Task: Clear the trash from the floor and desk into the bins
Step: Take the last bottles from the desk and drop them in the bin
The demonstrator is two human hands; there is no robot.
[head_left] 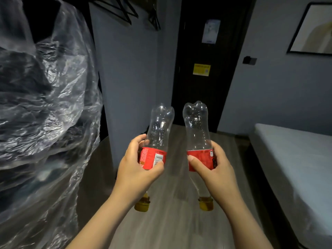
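Note:
I hold two clear plastic bottles upside down, bases up, each with a red label and a yellow cap pointing down. My left hand (138, 169) grips the left bottle (159, 128) around its label. The right bottle (196, 128) is gripped the same way by my right hand (213, 169). A little amber liquid sits in each neck above the caps. Both bottles hang at mid-height over the wooden floor (170, 221), side by side and apart.
Clear plastic sheeting (45, 114) covers dark items along the left. A dark door (206, 69) with stickers stands straight ahead. A bed (296, 168) with a light sheet fills the right. Black hangers (124, 11) hang at the top. No bin is in view.

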